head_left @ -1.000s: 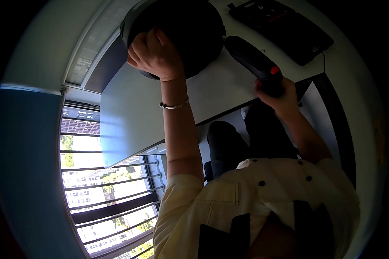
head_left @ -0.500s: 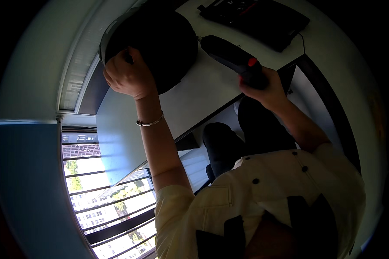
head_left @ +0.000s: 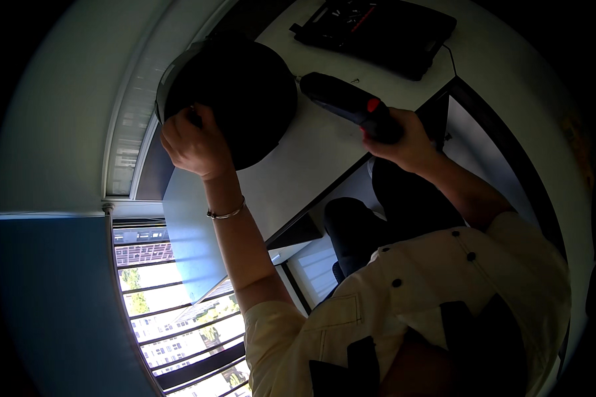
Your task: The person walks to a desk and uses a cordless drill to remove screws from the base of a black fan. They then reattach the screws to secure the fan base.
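Observation:
My right hand (head_left: 410, 140) is wrapped round the grip of a black electric screwdriver (head_left: 341, 98) with a red button. Its bit points left and reaches the right side of a large, dark round object (head_left: 251, 99) on the table, or comes very close to it; shadow hides which. That object has a lighter rim on its left, and its kind is too dark to make out. On its near left part rests my left hand (head_left: 195, 142), fingers curled and pinched together. What they hold there is lost in shadow. On that wrist sits a metal bracelet (head_left: 226, 214).
Beyond the screwdriver, a flat black case (head_left: 377, 36) with small items lies on the white table (head_left: 324, 142). A small screw (head_left: 355, 80) lies near the tool. My legs (head_left: 357, 225) are below the table edge; a barred window (head_left: 185, 311) is lower left.
The whole view has shifted a little, so the round object and my hands appear slightly lower. Both hands keep their grip, and the screwdriver stays against or close to the object's side.

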Motion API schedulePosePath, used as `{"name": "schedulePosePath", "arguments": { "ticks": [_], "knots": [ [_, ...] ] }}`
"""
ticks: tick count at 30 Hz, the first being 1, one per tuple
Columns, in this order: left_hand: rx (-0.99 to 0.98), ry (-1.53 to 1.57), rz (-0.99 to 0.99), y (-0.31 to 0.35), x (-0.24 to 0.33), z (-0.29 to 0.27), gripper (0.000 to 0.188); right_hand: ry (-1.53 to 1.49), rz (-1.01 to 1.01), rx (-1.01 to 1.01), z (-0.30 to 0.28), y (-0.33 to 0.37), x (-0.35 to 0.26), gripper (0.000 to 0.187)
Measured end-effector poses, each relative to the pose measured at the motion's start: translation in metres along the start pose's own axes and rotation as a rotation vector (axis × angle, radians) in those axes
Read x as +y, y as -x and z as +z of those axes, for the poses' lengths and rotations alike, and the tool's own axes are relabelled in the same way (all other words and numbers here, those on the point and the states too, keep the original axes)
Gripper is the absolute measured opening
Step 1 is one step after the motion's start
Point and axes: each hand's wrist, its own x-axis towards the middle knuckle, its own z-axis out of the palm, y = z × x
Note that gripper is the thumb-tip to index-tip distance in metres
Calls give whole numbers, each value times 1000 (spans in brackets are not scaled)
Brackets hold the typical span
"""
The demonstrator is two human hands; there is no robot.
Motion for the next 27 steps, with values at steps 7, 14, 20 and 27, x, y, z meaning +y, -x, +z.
{"name": "schedulePosePath", "arguments": {
  "ticks": [7, 14, 20, 27],
  "knots": [
    [-107, 373, -272, 9, 23, -18, 13, -69, -30, 23, -8, -1, 2, 16],
    [-592, 970, -250, 73, 99, -36, 12, -297, 85, 83, -32, -8, -6, 21],
    [-651, 564, 213, 100, 122, -4, 5, -344, 40, 91, -50, -11, -12, 19],
    [-783, 673, 79, 107, 132, 17, 8, -428, 76, 52, -50, -14, -8, 23]
  ]
}}
